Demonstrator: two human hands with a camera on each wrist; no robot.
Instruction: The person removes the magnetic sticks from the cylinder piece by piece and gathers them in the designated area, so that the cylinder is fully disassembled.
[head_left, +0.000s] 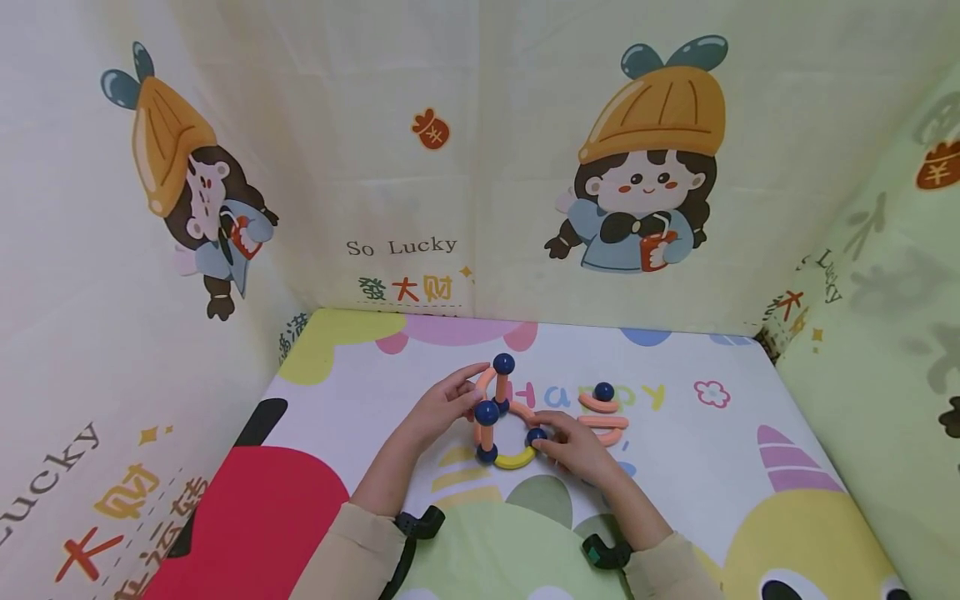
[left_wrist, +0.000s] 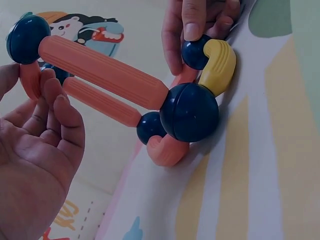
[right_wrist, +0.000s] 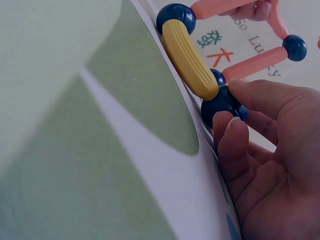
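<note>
Dark blue balls joined by pink rods and a yellow curved rod [head_left: 516,460] form a toy frame on the table. Two pink straight rods [left_wrist: 102,72] stand up from its base ring, each topped by a ball [head_left: 503,363]. My left hand [head_left: 442,408] is at the upper left of the frame, its thumb and fingers holding the pink curved rod [left_wrist: 30,82] that links the top balls. At the right side of the ring, my right hand [head_left: 577,446] pinches a dark blue ball [right_wrist: 220,107] at the end of the yellow rod.
To the right of the frame lie loose pieces: a dark blue ball [head_left: 603,392] by a pink curved rod [head_left: 597,406], then a pink straight rod [head_left: 602,422] with another curved rod [head_left: 612,437] below. Printed cloth walls [head_left: 517,275] enclose the table's back and sides.
</note>
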